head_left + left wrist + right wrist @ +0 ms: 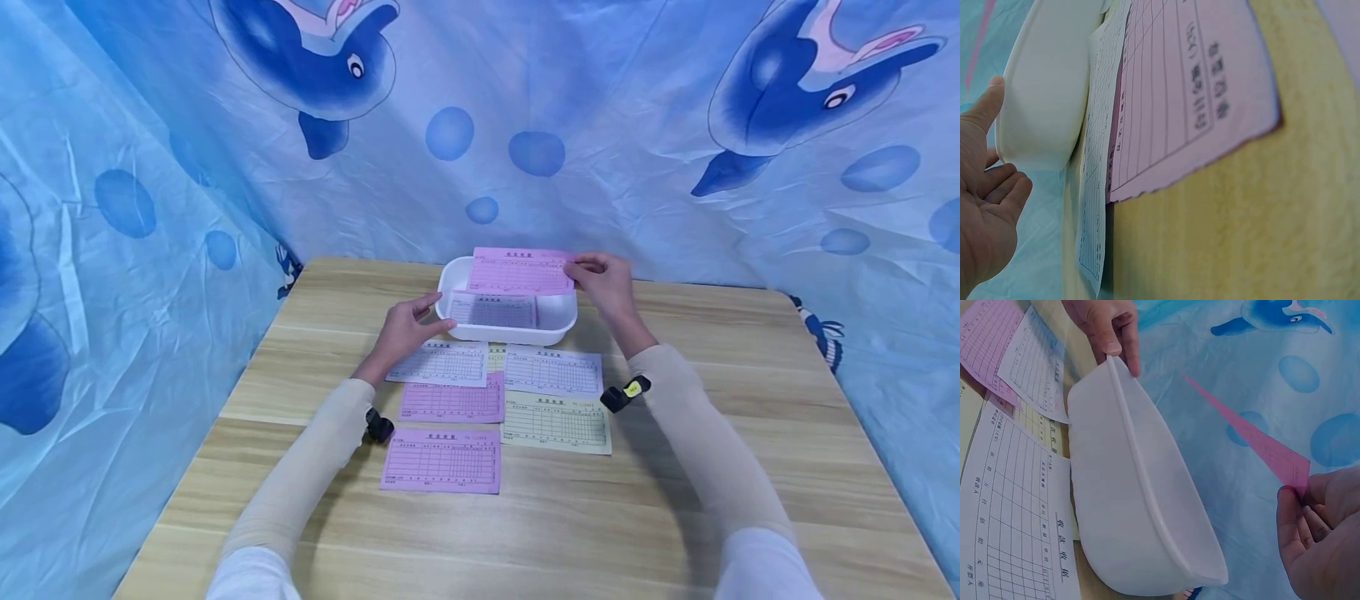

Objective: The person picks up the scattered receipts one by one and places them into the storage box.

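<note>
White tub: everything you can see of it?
The tub is plain white, smooth and plastic-looking: an oblong with rounded corners, deep walls, a thin rim and an open top. It sits upright near the back edge of the table. The left hand grips its left end, thumb at the rim. At least one printed slip lies inside. A raised pink slip hides part of its far rim in the head view.
</note>
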The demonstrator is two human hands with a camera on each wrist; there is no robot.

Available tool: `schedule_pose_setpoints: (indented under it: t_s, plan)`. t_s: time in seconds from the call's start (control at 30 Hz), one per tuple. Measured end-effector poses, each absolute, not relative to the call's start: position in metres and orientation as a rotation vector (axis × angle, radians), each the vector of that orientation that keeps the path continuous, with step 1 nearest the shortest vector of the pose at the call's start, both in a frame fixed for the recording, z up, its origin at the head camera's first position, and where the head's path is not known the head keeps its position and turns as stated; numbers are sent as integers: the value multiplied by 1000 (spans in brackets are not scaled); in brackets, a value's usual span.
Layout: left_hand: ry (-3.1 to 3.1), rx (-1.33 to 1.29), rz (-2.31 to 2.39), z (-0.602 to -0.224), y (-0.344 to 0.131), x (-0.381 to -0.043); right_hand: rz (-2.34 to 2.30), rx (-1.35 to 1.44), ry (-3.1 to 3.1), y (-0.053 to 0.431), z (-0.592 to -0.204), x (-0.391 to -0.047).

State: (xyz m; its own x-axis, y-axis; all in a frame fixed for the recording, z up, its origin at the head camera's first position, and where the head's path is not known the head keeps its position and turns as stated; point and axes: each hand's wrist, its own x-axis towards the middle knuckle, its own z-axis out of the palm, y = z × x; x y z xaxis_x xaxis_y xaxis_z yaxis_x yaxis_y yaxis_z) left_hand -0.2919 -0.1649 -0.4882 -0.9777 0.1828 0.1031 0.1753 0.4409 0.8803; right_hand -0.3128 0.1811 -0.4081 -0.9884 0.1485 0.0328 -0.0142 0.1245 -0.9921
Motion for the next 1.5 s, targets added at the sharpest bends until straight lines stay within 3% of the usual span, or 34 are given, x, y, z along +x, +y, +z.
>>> schedule_pose_setpoints:
  t_s: [0.9,1.5]
  plan:
    - [2675,356,1621,-491,-166,-292,1781,-79,-2557,136,-439,-329]
    - [2687,321,1591,-487,-165,-291,1693,-16,-2703,135,-443,-331]
